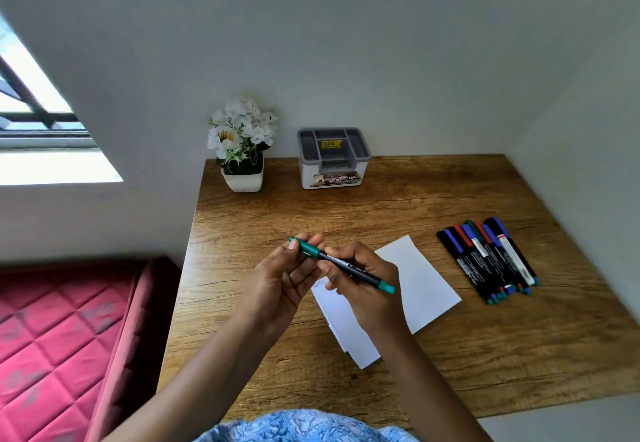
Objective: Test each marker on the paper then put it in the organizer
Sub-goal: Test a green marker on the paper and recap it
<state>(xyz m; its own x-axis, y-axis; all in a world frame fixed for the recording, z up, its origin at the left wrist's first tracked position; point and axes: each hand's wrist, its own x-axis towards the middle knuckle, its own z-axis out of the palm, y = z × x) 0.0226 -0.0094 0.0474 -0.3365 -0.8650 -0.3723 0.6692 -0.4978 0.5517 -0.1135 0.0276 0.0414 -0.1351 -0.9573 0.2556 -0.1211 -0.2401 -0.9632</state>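
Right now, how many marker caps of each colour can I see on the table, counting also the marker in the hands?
Blue caps: 4
Red caps: 2
Green caps: 2, one on the held marker
Total: 8 caps

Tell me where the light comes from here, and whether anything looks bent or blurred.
Head view: daylight comes from the window at left, blown out white; the wide lens splays the table edges; left hand, right hand and green marker look sharp.

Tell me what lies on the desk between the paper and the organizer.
Only bare wooden desk lies between the paper and the organizer, as the head view shows.
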